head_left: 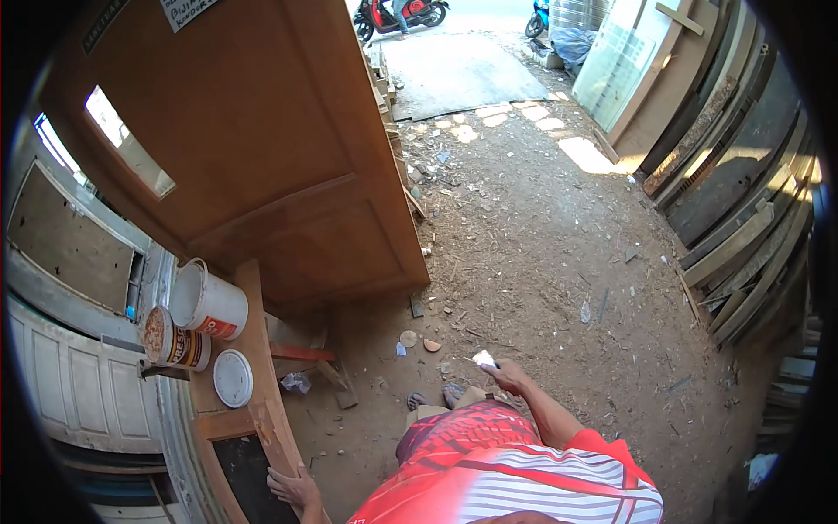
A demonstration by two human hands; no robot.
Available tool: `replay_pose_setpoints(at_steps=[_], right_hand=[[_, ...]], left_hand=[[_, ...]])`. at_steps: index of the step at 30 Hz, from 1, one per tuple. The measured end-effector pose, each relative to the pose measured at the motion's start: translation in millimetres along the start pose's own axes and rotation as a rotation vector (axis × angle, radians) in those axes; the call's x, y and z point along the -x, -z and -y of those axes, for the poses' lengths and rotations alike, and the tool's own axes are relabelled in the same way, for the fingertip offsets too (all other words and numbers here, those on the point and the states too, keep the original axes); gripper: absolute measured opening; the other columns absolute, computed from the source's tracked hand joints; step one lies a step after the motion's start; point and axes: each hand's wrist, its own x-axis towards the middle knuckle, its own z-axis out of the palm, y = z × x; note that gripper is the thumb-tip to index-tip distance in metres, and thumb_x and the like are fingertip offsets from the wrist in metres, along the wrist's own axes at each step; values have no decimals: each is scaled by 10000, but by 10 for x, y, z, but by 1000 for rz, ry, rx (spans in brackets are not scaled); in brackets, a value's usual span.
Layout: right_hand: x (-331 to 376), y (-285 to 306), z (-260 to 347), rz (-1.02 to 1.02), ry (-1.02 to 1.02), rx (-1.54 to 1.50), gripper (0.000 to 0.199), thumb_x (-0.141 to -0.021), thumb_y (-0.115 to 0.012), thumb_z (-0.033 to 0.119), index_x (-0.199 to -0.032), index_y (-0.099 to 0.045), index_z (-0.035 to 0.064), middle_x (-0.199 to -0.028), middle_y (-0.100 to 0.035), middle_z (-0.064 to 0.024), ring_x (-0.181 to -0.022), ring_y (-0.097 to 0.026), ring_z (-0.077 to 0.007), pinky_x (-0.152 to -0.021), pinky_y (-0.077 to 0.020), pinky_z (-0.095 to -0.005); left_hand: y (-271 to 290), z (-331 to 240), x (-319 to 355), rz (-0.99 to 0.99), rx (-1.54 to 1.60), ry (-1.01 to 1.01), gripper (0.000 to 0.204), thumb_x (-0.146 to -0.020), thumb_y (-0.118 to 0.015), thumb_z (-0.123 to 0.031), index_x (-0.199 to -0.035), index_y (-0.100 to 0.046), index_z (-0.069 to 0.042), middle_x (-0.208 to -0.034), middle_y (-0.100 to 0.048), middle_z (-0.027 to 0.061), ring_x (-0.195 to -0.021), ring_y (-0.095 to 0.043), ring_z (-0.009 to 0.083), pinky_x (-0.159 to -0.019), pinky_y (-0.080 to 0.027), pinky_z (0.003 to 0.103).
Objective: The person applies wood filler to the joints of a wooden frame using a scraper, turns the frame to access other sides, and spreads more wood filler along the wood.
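Observation:
My left hand (pixel 295 489) rests on the edge of a brown wooden door panel (pixel 266 410) lying at the left, fingers spread across the wood near a dark opening. Out in front of my body, my right hand (pixel 510 377) is closed on what looks like a putty knife (pixel 484 358), its flat end whitish and its handle dark. On the panel stand a white bucket (pixel 208 299) with a handle and a smaller tub (pixel 177 339) with a crusted, brownish top. A round white lid (pixel 233 378) lies beside them.
A tall brown door (pixel 288 148) stands upright at the upper left. Planks and boards (pixel 742 201) lean along the right side, near a glass pane (pixel 615 65). Wood scraps litter the dirt floor (pixel 541 262). A red scooter (pixel 406 13) and a person's leg show at the far end.

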Motion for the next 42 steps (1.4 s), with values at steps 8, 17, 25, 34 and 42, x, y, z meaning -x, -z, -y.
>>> replay_pose_setpoints(at_steps=[8, 17, 25, 34, 42], right_hand=[[279, 92, -1440, -216, -441, -112, 448, -999, -651, 466, -848, -697, 46, -646, -619, -66, -538, -602, -213, -492, -454, -406], [314, 43, -1180, 133, -372, 146, 331, -996, -642, 312, -991, -735, -5, -764, -715, -127, -637, -681, -256, -514, -510, -435], [-1077, 363, 154, 476, 201, 718, 215, -947, -630, 228, -1014, -745, 60, -678, -656, -42, -556, -604, -166, -501, -493, -394], [-1246, -987, 976, 297, 395, 634, 413, -999, -557, 380, -1217, -733, 76, -1124, -726, -260, -1066, -698, -433, -951, -550, -525], [-656, -1470, 1178, 271, 272, 324, 638, -1036, -498, 581, -1165, -723, -2, -1111, -729, -273, -1044, -693, -452, -920, -527, -518]], left_hand=[[173, -193, -33, -26, 17, -7, 979, -771, -902, -331, -1548, -381, -44, -1477, -421, 153, -1367, -426, 369, -1104, -376, 543], [209, -124, 1, -55, 110, -44, 971, -732, -934, -318, -1509, -428, -29, -1440, -448, 162, -1342, -440, 371, -1080, -389, 533], [339, -172, -16, -73, 178, -53, 939, -720, -944, -341, -1472, -473, -36, -1390, -521, 196, -1282, -505, 409, -1045, -431, 546], [583, -7, -127, 173, 217, -124, 922, -735, -933, -298, -1471, -462, -5, -1379, -500, 217, -1298, -486, 444, -1058, -456, 534], [1600, -129, -523, 465, 153, -186, 783, -823, -836, -320, -1450, -541, 44, -1381, -594, 258, -1279, -595, 410, -1091, -481, 474]])
